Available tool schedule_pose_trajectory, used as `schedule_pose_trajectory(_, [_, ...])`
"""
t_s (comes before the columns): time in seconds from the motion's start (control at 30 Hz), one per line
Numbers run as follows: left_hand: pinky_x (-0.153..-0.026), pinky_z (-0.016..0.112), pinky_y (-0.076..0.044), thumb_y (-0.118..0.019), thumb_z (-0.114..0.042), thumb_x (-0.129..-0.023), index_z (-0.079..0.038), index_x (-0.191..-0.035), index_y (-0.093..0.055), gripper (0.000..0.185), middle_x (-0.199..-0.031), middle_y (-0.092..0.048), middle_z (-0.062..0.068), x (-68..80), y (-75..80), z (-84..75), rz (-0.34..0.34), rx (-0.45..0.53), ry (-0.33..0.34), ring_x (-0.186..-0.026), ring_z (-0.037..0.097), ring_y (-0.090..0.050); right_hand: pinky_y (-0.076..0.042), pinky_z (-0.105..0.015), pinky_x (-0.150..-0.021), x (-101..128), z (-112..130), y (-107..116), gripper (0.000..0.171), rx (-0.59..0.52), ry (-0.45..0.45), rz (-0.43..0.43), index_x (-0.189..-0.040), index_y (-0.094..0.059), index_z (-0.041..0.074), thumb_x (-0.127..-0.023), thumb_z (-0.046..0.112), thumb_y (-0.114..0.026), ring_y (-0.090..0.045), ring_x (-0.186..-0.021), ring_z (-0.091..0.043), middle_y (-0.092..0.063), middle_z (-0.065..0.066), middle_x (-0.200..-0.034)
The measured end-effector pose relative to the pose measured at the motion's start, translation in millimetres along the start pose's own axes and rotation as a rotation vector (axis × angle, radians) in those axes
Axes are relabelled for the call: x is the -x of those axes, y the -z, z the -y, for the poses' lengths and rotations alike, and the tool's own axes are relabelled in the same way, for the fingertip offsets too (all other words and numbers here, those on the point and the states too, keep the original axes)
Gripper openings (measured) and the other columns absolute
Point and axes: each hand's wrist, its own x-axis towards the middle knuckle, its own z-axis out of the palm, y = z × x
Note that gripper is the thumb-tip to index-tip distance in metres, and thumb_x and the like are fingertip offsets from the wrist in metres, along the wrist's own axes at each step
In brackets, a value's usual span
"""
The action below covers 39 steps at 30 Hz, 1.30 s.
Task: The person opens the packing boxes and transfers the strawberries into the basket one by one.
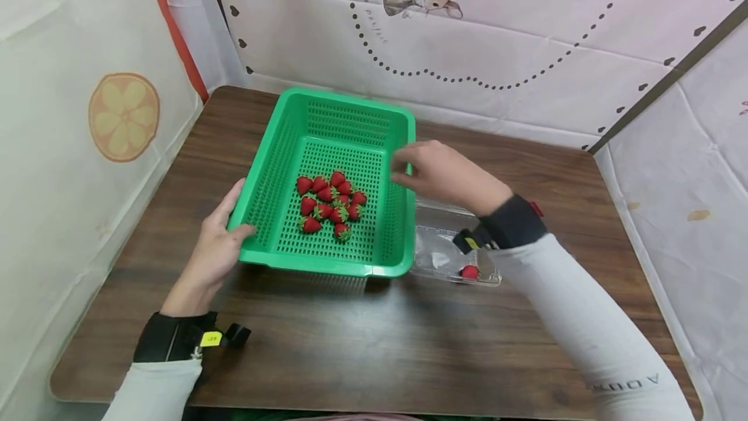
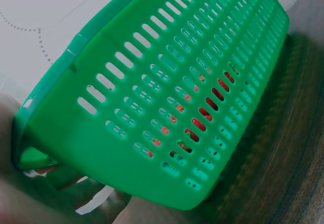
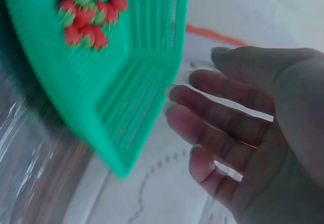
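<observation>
My left hand (image 1: 213,249) is holding the green basket (image 1: 327,122) at its 8 o'clock corner, thumb hooked over the rim. The basket is sitting in the middle of the brown table (image 1: 362,336), with little red strawberries (image 1: 329,203) bunched inside. My right hand (image 1: 444,174) is hovering at its 3 o'clock rim, fingers loose and holding nothing. A clear box (image 1: 452,252) is lying just past that, with one strawberry (image 1: 469,271) inside.

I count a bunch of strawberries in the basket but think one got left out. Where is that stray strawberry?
In the head view the stray strawberry lies in the clear tray, right of the green basket, beneath the right forearm.
</observation>
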Motion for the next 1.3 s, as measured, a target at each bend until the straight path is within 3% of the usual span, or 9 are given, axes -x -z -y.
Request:
schedule_pose_trajectory(0.17, [-0.112,0.060,-0.023,-0.040,0.000,-0.096,-0.045,-0.152,-0.005,0.080,-0.165,-0.005,-0.001,3.5,2.1,5.5,-0.004,-0.020,0.017,-0.148,0.029,-0.015,-0.054,-0.034,-0.077,41.5,-23.8,-5.5,0.012,-0.023,-0.074,0.030,-0.099,-0.071,0.007,-0.092,0.012,-0.063,-0.065,-0.085,-0.016,-0.071,-0.005,-0.093])
schedule_pose_trajectory(0.47, [-0.111,0.058,-0.027,-0.040,0.001,-0.096,-0.043,-0.153,-0.004,0.081,-0.164,-0.006,-0.003,3.9,5.9,6.1,-0.002,-0.038,0.030,-0.147,0.029,-0.019,-0.055,-0.039,-0.079,92.4,-60.0,-37.1,0.024,-0.059,-0.164,0.238,-0.108,-0.071,0.006,-0.085,0.002,-0.065,-0.067,-0.093,-0.022,-0.071,-0.010,-0.104])
schedule_pose_trajectory(0.63, [-0.111,0.060,-0.026,-0.039,0.001,-0.096,-0.044,-0.153,-0.003,0.081,-0.165,-0.004,-0.003,2.8,4.9,5.6,0.003,-0.044,0.035,-0.147,0.031,-0.018,-0.055,-0.039,-0.081,102.7,-67.8,-57.4,0.032,-0.035,-0.188,0.348,-0.112,-0.072,0.007,-0.082,-0.001,-0.066,-0.065,-0.099,-0.024,-0.071,-0.009,-0.110])
schedule_pose_trajectory(0.83, [-0.112,0.058,-0.027,-0.039,0.002,-0.095,-0.045,-0.152,-0.004,0.082,-0.164,-0.005,-0.004,1.6,1.8,3.8,0.004,-0.037,0.035,-0.147,0.030,-0.019,-0.055,-0.038,-0.079,107.0,-68.5,-71.9,0.034,0.047,-0.163,0.379,-0.107,-0.074,0.008,-0.077,-0.008,-0.069,-0.065,-0.100,-0.025,-0.071,-0.007,-0.108])
schedule_pose_trajectory(1.1, [-0.110,0.058,-0.029,-0.039,0.002,-0.095,-0.045,-0.152,-0.006,0.081,-0.164,-0.007,-0.004,-1.4,-2.4,0.1,0.003,-0.035,0.024,-0.147,0.031,-0.021,-0.051,-0.028,-0.067,112.5,-69.3,-85.3,0.032,0.066,-0.261,0.423,-0.102,-0.075,0.010,-0.077,-0.009,-0.069,-0.063,-0.086,-0.016,-0.071,-0.006,-0.101])
schedule_pose_trajectory(1.3, [-0.111,0.059,-0.028,-0.039,0.002,-0.096,-0.045,-0.152,-0.005,0.082,-0.164,-0.006,-0.003,-2.3,-2.3,0.6,0.012,-0.023,0.026,-0.147,0.031,-0.020,-0.043,-0.024,-0.059,112.9,-71.9,-89.5,0.023,0.069,-0.252,0.429,-0.090,-0.075,0.012,-0.076,-0.005,-0.073,-0.053,-0.070,-0.011,-0.069,-0.001,-0.088])
